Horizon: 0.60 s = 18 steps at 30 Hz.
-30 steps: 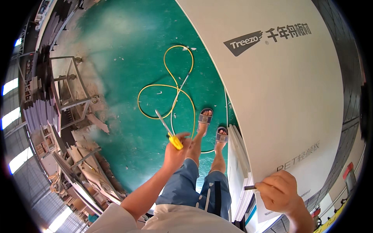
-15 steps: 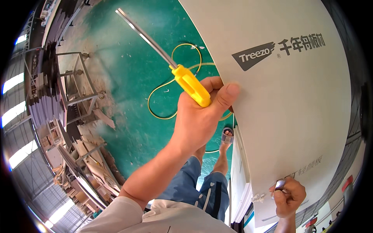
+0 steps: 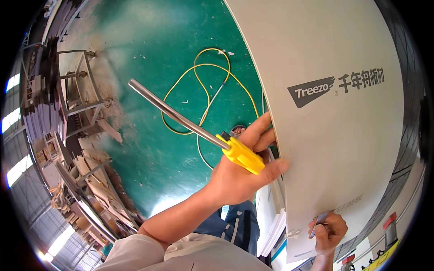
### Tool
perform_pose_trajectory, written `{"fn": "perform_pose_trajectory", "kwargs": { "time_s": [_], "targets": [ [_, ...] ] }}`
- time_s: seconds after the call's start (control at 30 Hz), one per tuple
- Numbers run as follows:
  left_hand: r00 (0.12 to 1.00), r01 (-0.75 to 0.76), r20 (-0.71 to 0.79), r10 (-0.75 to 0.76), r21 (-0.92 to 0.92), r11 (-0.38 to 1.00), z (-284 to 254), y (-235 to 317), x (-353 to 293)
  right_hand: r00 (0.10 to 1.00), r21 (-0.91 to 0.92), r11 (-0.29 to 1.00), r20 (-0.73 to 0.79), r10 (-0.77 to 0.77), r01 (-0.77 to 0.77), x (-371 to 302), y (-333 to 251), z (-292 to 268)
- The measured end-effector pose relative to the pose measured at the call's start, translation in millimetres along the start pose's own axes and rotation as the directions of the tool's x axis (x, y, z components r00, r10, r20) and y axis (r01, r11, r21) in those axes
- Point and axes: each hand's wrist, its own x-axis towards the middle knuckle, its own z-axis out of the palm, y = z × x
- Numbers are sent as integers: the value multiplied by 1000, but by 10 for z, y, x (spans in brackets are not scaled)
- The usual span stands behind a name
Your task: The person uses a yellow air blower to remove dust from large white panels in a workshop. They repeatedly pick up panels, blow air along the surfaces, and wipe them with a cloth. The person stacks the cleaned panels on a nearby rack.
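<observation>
My left hand holds a yellow air blow gun with a long metal tube that points to the far left. Its thumb lies over the near edge of a large beige panel, and two fingertips reach that edge from the side. Printing runs across the panel's upper face. Close to the panel's near right end, my right hand is closed on a small flat metal blade, pinched between thumb and fingers. A little tuft of pale shavings sits on the panel's edge, left of this hand.
A yellow hose lies looped on the green floor. Wheeled metal racks and piled offcut boards stand along the left. More white boards are stacked below the panel, by my legs.
My left hand has come nearer along the panel's edge with the blow gun, whose tube now lies flatter. My view has shifted; my right hand keeps its grip on the blade.
</observation>
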Motion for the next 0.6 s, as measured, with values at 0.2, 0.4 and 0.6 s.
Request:
{"fn": "perform_pose_trajectory", "kwargs": {
  "time_s": [0.2, 0.4, 0.6],
  "targets": [
    [984, 1, -179, -23, -125, 992, 5, 62, 169, 999, 15, 999, 14, 35, -35, 17, -21, 0],
    [935, -95, -330, 132, 126, 988, -340, 485, 840, 1000, 22, 999, 11, 25, -25, 15, -19, -3],
    [922, -167, -335, 194, 110, 980, -377, 546, 965, 1000, 49, 999, -17, 14, -14, 22, -27, 27]
  ]
}}
